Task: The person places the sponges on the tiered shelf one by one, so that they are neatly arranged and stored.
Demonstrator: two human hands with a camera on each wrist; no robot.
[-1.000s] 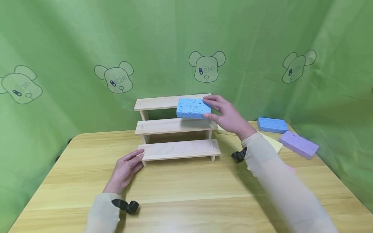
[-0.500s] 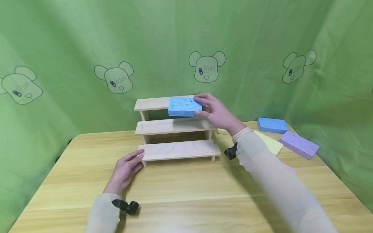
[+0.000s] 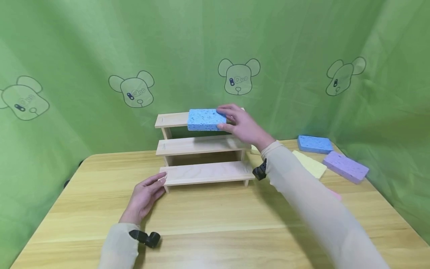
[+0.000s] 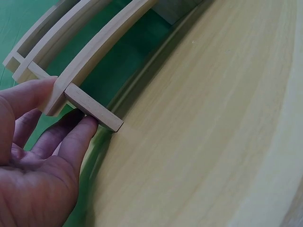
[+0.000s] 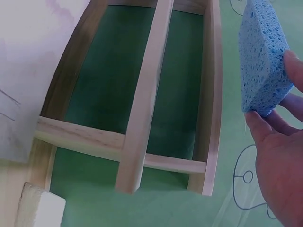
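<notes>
A blue sponge (image 3: 205, 120) is pinched at its right end by my right hand (image 3: 243, 125), thumb at the front and fingers on top. It lies flat in the air before the top board of a three-tier wooden shelf (image 3: 208, 173). In the right wrist view the sponge (image 5: 265, 54) is apart from the shelf's boards. My left hand (image 3: 144, 196) holds the lowest board's left end, and in the left wrist view its fingers (image 4: 80, 142) touch the shelf's leg (image 4: 94, 108).
On the table's right side lie another blue sponge (image 3: 314, 144), a purple sponge (image 3: 346, 166) and a yellow sponge (image 3: 310, 164). Partly hidden by the right arm are a pink piece (image 3: 336, 195) and a second yellow piece (image 3: 254, 150). A green curtain (image 3: 188, 45) hangs behind the table.
My right hand has carried the blue sponge leftward and slightly up along the upper tiers. The left hand has stayed at the shelf's left end.
</notes>
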